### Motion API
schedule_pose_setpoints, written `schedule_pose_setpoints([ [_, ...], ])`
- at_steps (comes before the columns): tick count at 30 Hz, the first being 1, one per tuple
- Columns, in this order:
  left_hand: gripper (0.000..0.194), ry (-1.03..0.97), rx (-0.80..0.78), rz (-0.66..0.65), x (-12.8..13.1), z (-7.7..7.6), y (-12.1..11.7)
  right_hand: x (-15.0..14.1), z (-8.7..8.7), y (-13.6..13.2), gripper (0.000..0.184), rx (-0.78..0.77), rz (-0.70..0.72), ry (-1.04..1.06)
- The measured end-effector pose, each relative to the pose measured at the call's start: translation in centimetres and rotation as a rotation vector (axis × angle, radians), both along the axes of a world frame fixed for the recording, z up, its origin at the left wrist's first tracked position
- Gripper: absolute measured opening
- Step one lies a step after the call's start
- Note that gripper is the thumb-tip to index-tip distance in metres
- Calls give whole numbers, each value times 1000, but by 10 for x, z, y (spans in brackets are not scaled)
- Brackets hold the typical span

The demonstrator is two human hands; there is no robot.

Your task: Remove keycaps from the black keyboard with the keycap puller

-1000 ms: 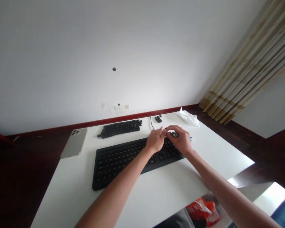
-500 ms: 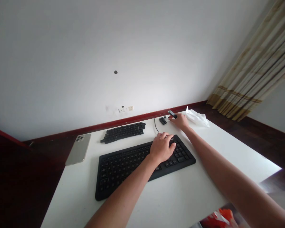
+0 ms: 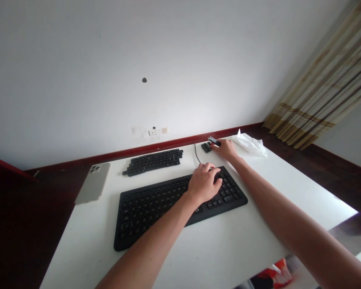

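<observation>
A black keyboard (image 3: 156,208) lies on the white table; over much of its left and middle, the keycaps are off and the key sockets show. My left hand (image 3: 205,182) rests on it right of the middle, fingers spread and thumb apart. Beyond the keyboard's far right corner, my right hand (image 3: 224,149) is closed on a small black tool with a silver tip (image 3: 214,141), which points left. Its fingertips are at a small group of loose black keycaps (image 3: 205,147). Rows of removed keycaps (image 3: 156,161) lie together behind the keyboard.
A phone (image 3: 93,184) lies face down at the table's left edge. White crumpled plastic (image 3: 251,145) sits at the far right corner. The keyboard's cable (image 3: 196,154) runs back toward the wall. Something red and dark (image 3: 276,275) is at the near edge, partly hidden by my right arm.
My right hand has shifted slightly left with the tool, closer to the small group of keycaps. My left hand stays on the keyboard. The whole view has shifted a little.
</observation>
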State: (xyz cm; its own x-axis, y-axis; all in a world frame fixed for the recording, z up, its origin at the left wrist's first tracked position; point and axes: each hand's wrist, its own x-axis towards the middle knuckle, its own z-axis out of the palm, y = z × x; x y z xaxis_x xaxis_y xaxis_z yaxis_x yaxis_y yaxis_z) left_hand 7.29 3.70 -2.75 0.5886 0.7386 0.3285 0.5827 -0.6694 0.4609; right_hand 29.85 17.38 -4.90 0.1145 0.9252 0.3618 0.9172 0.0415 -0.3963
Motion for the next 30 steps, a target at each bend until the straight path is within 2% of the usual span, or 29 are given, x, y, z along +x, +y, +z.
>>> schedule_pose_setpoints([
  [12,36,-10,15,-4,0,-2,0,-4,4,-6,29,52,31,28],
  [15,37,-11,7,-2,1,-1,0,-7,16,-12,30,108,7,52],
  [17,36,-12,-1,-1,1,0,1,-8,31,-18,30,176,-1,110],
  [21,32,-61,-25,-16,-1,1,2,-8,70,-37,26,390,-13,422],
  [24,39,-113,-72,-31,-3,0,4,-10,90,-60,24,487,99,799],
  [27,42,-144,-113,-39,-3,-2,5,-16,86,-87,26,451,283,1079],
  [30,40,-149,-116,-33,-3,-3,6,-17,64,-105,33,369,307,1116],
])
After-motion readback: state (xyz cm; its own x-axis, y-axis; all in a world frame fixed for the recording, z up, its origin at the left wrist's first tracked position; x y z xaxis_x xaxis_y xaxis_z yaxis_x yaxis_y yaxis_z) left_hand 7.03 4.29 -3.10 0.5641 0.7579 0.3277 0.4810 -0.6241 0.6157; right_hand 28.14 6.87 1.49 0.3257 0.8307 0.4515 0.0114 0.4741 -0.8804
